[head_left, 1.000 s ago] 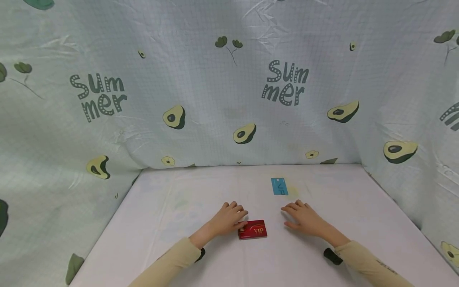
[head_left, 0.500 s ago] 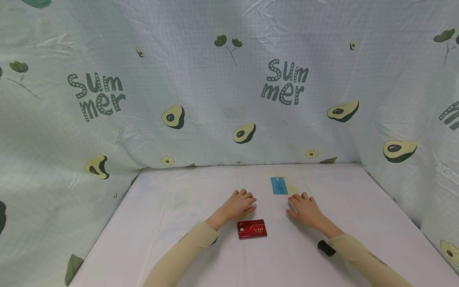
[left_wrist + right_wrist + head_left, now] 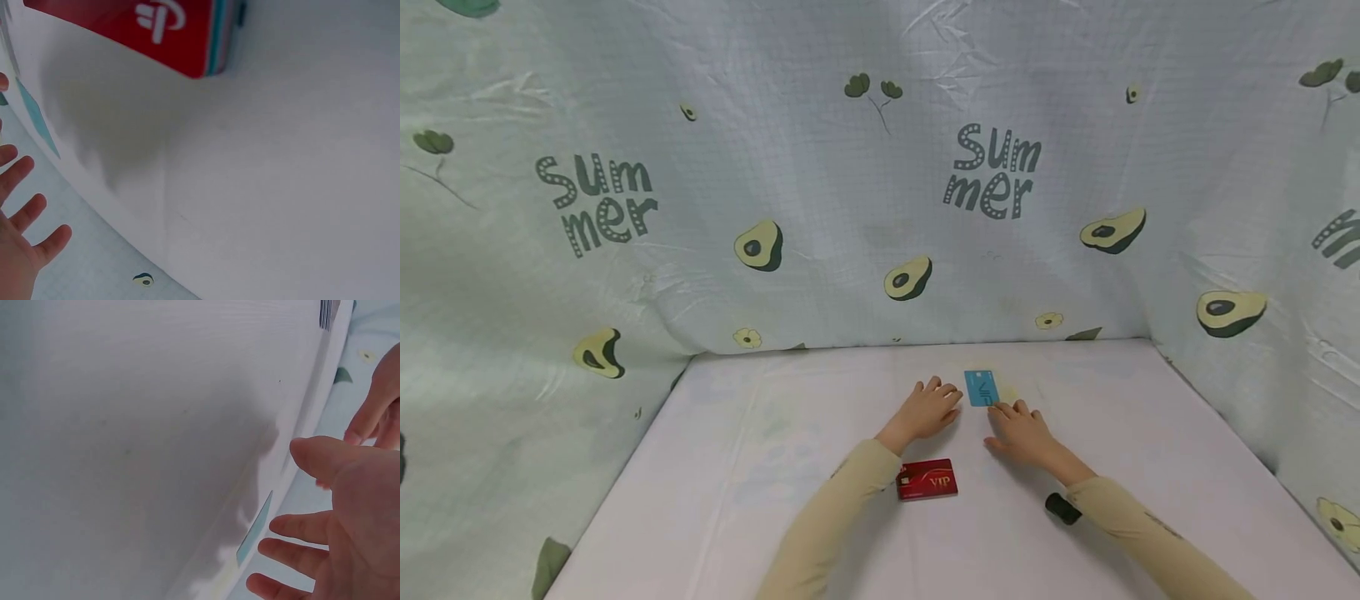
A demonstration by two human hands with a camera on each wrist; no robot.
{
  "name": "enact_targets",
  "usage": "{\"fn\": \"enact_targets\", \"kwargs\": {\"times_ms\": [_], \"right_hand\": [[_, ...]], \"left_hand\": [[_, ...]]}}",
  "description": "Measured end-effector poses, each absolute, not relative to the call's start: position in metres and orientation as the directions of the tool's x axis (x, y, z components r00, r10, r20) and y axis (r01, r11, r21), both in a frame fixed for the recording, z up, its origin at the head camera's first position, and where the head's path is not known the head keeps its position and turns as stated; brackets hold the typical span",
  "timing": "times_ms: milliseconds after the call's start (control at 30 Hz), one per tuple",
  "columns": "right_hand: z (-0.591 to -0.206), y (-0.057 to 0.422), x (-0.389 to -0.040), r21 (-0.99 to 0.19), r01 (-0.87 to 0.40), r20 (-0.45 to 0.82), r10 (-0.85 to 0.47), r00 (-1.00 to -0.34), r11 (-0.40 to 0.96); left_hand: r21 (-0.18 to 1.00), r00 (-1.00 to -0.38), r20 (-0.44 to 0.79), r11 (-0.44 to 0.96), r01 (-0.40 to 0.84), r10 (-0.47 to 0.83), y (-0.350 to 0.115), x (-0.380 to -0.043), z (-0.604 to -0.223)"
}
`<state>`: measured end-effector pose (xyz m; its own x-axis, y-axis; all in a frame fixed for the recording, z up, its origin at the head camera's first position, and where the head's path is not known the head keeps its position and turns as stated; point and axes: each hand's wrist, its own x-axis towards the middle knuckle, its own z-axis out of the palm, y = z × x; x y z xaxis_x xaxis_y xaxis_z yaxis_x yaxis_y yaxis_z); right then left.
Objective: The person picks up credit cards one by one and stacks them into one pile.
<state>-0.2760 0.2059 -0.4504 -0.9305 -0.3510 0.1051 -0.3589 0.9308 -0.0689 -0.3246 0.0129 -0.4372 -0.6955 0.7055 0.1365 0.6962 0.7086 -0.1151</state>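
A blue card printed "VIP" [image 3: 981, 387] lies flat near the back of the white table. My left hand [image 3: 927, 408] hovers just left of it, fingers spread and holding nothing. The right hand [image 3: 1021, 433] has its fingertips right at the card's near edge in the head view. From the right wrist view, that hand [image 3: 369, 512] shows loosely extended fingers with nothing between them, beside the blue card [image 3: 255, 531]. Nearer the front lies a red "VIP" card [image 3: 928, 480], which the left wrist view shows on top of a stack, with teal and pale edges under the red card [image 3: 125, 25].
The white table [image 3: 805, 517] is bordered at the back and sides by a pale curtain [image 3: 820, 167] with avocado and "summer" prints. A black wrist device [image 3: 1062, 508] sits under the right sleeve. The left forearm [image 3: 842, 500] passes close beside the red stack.
My left hand has left the red stack and moved forward and right toward the blue card. The right hand has shifted slightly forward to the blue card's near edge. Both cards stay put.
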Motion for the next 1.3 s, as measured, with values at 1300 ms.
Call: {"fn": "enact_targets", "kwargs": {"times_ms": [1300], "right_hand": [[-0.450,0.203,-0.293,-0.055,-0.326,-0.098,-0.330,-0.939,0.944]], "left_hand": [[-0.235,-0.728,-0.136,0.692,0.683,0.672,0.040,-0.328,-0.443]]}}
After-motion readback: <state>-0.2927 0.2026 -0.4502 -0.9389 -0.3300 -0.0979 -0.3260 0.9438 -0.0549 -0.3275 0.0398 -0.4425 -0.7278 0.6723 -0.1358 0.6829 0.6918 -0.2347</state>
